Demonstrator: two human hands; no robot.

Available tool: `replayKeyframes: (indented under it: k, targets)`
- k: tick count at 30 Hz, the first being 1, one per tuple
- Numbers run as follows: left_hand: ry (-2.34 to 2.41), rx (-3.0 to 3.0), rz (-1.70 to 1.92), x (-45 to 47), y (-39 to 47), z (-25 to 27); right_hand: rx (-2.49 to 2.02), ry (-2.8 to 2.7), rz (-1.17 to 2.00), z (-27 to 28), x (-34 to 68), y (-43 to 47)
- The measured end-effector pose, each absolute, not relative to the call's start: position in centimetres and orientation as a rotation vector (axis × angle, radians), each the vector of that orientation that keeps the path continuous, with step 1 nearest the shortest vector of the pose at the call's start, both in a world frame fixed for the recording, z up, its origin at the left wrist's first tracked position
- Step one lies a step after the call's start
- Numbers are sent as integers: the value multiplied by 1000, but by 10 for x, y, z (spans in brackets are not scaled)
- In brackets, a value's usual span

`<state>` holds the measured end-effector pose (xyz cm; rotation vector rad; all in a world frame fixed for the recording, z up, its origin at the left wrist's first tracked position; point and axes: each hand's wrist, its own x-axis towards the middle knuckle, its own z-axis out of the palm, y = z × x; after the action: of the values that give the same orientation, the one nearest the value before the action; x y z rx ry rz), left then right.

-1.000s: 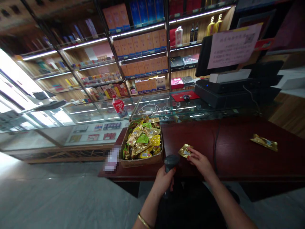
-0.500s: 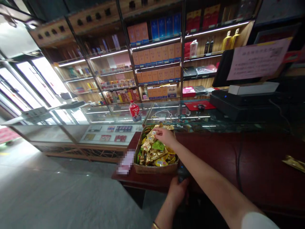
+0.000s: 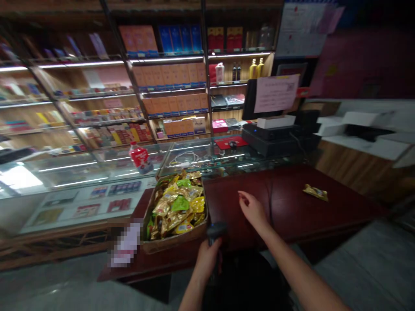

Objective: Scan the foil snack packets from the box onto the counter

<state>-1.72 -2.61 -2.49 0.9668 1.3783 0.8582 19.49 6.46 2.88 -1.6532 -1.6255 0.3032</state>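
My left hand (image 3: 207,257) is wrapped round the handle of a black handheld barcode scanner (image 3: 216,230), beside the near right corner of a cardboard box (image 3: 175,245). Gold, yellow and green snack packets (image 3: 179,203) fill that box. Over the dark red table, to the right of the box, is my right hand (image 3: 253,209). Its fingers are loosely curled with a gap to the thumb, and nothing shows in them. Further right, a single gold packet (image 3: 315,192) lies on the table (image 3: 292,216).
A pixelated pinkish item (image 3: 127,246) lies left of the box. Behind stands a glass display counter (image 3: 152,151) with a red-capped bottle (image 3: 140,157), a white cable (image 3: 184,160) and a monitor (image 3: 249,99). Lit shelves of boxes (image 3: 175,75) line the wall. A black cord crosses the table.
My right hand has left the packets in the box and moved right over the table. The view has turned right, showing the lone gold packet fully. My left hand still holds the scanner.
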Motion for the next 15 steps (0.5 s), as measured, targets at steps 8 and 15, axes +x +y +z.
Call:
replayKeyframes:
  k: [8,15]
  targets:
    - [1419,1018,844,-15,-23,-29,-2354,-1016,-108,15,436,74]
    - [1457,981,821,-16,-21,-25,-2419,-1299,24,5,449,81]
